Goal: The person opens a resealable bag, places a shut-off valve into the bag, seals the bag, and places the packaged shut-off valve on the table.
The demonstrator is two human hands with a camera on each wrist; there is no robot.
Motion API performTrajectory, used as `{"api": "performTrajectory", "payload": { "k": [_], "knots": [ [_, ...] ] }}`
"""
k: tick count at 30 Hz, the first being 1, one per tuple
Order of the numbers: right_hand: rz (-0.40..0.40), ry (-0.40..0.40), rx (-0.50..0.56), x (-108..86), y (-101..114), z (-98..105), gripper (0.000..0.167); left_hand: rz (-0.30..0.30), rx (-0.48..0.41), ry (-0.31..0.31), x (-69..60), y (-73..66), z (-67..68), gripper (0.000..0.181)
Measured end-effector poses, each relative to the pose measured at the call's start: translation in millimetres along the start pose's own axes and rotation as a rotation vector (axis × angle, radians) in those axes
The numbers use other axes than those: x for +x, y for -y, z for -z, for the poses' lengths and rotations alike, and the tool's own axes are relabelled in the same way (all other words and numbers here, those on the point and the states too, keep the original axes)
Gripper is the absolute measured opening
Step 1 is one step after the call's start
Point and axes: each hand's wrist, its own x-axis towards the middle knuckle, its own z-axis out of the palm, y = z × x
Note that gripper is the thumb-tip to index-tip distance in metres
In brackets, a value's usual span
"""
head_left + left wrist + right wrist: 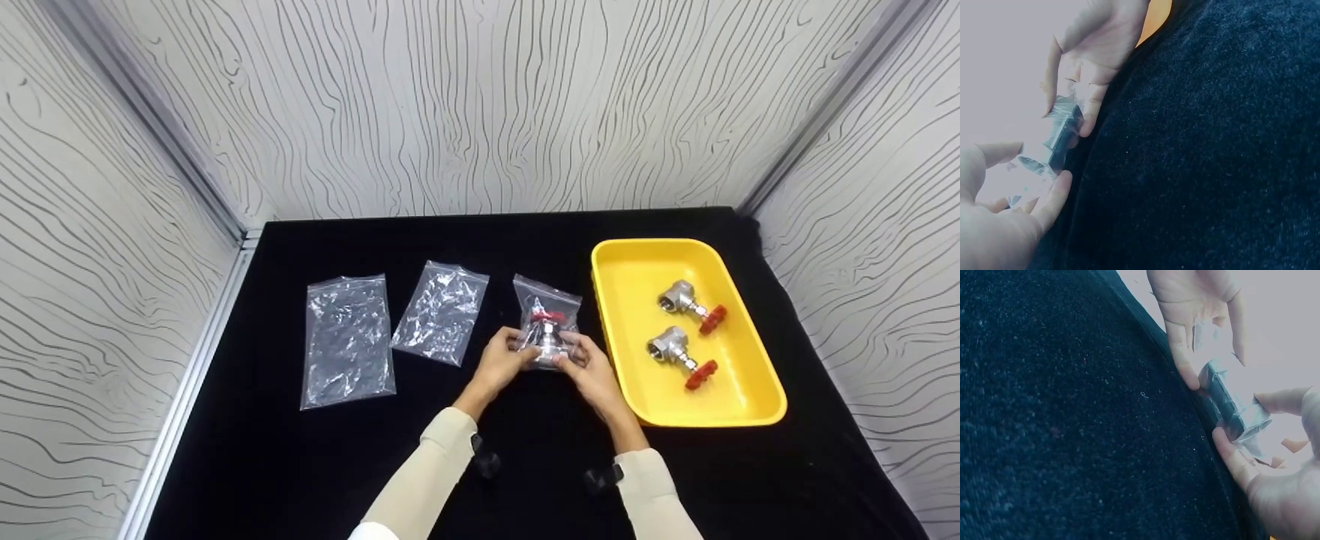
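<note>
I judged the step in hand to be settling a red-handled valve (550, 328) into a clear zip bag (561, 298), between four and five o'clock of the head view's centre. My left hand (501, 361) and right hand (595, 373) pinched its base through the film, fingers curled, at eight and four o'clock. The yellow tray (675, 405) lay at three. I couldn't tell whether the twelve-o'clock zip was sealed; next, I reckoned, called for checking and pressing it.
</note>
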Motion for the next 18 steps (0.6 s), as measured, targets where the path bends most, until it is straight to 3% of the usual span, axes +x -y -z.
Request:
{"api": "performTrajectory", "payload": {
  "k": [7,11,18],
  "knots": [
    [-0.035,-0.006,0.016,0.5,1.4,-2.0,0.042,0.011,0.019,0.016,-0.8,-1.7,0.2,0.035],
    [-0.046,0.005,-0.005,1.1,2.5,-2.8,0.041,-0.001,0.069,-0.013,-1.9,-3.2,-0.9,0.033],
    [-0.036,-0.007,-0.142,-1.7,9.8,-6.3,0.039,-0.021,0.208,-0.068,-4.2,-5.1,-3.6,0.03]
  ]
}}
